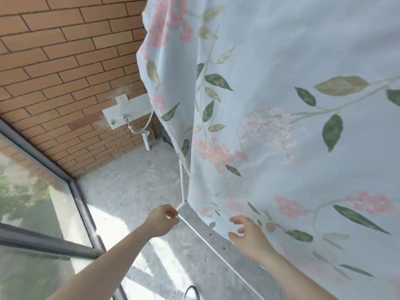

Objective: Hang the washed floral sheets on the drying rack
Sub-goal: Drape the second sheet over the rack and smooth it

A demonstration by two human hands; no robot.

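A pale blue floral sheet (pixel 281 100) with pink blossoms and green leaves hangs over the drying rack and fills the right of the view. Below its left edge a white upright of the drying rack (pixel 183 182) shows, meeting a white bottom bar that runs toward me. My left hand (pixel 163 219) grips that bar at the corner joint. My right hand (pixel 249 234) is at the sheet's lower hem with fingers spread, holding nothing; whether it touches the cloth I cannot tell.
A brick wall (pixel 65 50) stands at the left and back, with a white panel (pixel 121 111) bearing a socket, a tap and a hose. A dark-framed window (pixel 43 213) runs along the left. The floor (pixel 134 182) is grey concrete. A shoe tip (pixel 191 293) shows at the bottom.
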